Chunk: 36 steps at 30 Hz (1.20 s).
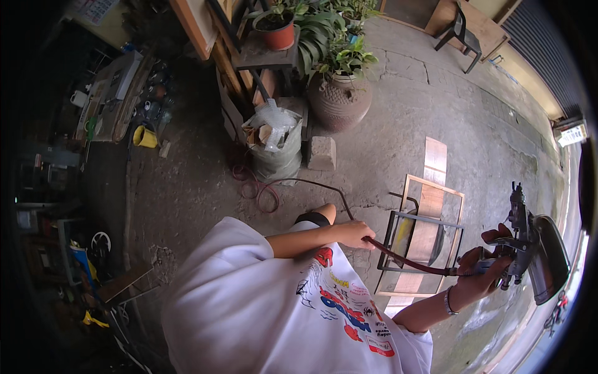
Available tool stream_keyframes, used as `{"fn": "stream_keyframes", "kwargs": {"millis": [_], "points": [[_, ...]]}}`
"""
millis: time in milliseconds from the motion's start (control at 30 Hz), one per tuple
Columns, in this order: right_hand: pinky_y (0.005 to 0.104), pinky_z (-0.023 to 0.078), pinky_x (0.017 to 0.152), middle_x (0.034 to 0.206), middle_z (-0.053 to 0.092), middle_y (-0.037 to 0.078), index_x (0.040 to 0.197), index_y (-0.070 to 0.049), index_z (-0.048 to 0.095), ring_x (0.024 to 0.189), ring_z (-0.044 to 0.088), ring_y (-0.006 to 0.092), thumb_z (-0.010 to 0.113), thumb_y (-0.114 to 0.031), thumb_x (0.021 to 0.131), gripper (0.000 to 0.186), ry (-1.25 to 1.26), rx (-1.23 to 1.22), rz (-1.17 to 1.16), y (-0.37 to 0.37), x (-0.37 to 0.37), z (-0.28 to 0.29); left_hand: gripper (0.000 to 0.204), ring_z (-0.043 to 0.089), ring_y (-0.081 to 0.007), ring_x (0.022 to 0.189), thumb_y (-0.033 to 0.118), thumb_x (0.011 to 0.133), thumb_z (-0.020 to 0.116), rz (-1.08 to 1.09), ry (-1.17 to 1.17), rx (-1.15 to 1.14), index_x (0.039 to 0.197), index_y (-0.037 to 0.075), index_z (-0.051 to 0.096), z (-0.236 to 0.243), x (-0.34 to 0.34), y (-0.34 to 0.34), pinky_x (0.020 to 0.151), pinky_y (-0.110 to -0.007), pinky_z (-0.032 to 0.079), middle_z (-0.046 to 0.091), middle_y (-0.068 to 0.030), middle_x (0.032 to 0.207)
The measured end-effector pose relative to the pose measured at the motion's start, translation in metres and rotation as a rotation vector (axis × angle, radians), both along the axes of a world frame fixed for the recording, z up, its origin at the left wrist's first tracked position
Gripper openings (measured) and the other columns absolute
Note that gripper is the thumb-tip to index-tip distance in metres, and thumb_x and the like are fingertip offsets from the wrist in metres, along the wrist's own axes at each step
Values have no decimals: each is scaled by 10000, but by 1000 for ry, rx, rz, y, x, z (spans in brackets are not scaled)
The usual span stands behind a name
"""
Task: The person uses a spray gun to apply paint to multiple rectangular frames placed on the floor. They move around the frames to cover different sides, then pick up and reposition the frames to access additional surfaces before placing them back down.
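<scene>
My right hand [483, 274] is wrapped round the handle of a spray gun [518, 232], held out at the right with its metal cup [549, 258] outermost. A dark red air hose [405, 260] runs from the gun's handle to my left hand [356, 235], which is closed round it in front of my shirt. Past that hand the hose drops to the floor and lies in loops. Beneath the hose, two rectangular frames, a wooden one [462, 198] and a dark one [387, 234], are on or near a long wooden board [435, 159].
A stuffed sack [277, 159] stands ahead, beside a concrete block [322, 153] and a large clay pot [339, 106] with plants. A red flowerpot [278, 36] sits on a stand. Farther off are a dark chair [461, 34] and a yellow bucket [144, 136]. Clutter lines the left.
</scene>
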State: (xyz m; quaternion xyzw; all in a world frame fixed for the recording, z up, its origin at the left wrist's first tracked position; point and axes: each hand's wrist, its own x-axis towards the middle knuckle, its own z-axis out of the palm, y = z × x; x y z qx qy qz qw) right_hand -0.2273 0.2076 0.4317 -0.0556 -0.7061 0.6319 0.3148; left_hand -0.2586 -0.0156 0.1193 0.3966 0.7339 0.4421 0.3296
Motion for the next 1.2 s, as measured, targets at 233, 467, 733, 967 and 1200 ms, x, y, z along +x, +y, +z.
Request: {"fn": "stream_keyframes", "kwargs": {"millis": [233, 467, 733, 967, 1200], "points": [[197, 298, 316, 1027, 582, 98, 1342, 75, 446, 387, 408, 57, 310, -513, 1103, 648, -2, 160, 183, -128, 25, 48, 286, 675, -355, 876, 330, 842, 750, 566, 161, -232, 831, 58, 666, -106, 121, -203, 736, -470, 505, 682, -137, 886], [172, 302, 335, 1031, 584, 145, 1315, 118, 456, 407, 426, 42, 340, -457, 1108, 622, 167, 193, 326, -319, 63, 87, 238, 676, -351, 872, 267, 855, 767, 883, 8, -125, 860, 45, 681, -104, 251, -378, 767, -447, 518, 690, -152, 870], [210, 303, 315, 1044, 640, 131, 1349, 91, 504, 368, 475, 73, 402, -480, 1095, 633, 190, 123, 403, -564, 109, 131, 264, 687, -319, 949, 310, 900, 716, 1025, 9, -140, 1018, 77, 680, -41, 323, -581, 794, -411, 535, 702, -114, 1022], [206, 315, 306, 1006, 666, 133, 1298, 81, 568, 361, 489, 74, 430, -464, 1088, 600, 259, 106, 435, -732, 92, 142, 258, 687, -316, 738, 308, 848, 769, 1237, 174, -293, 912, 71, 688, -46, 334, -721, 717, -418, 523, 708, -111, 842], [202, 308, 316, 1010, 673, 149, 1270, 60, 597, 377, 482, 76, 472, -426, 1084, 535, 338, 45, 409, -910, 6, 117, 294, 678, -341, 777, 308, 931, 720, 1311, 27, -46, 989, 23, 672, -101, 287, -879, 712, -443, 516, 673, -173, 792]]}}
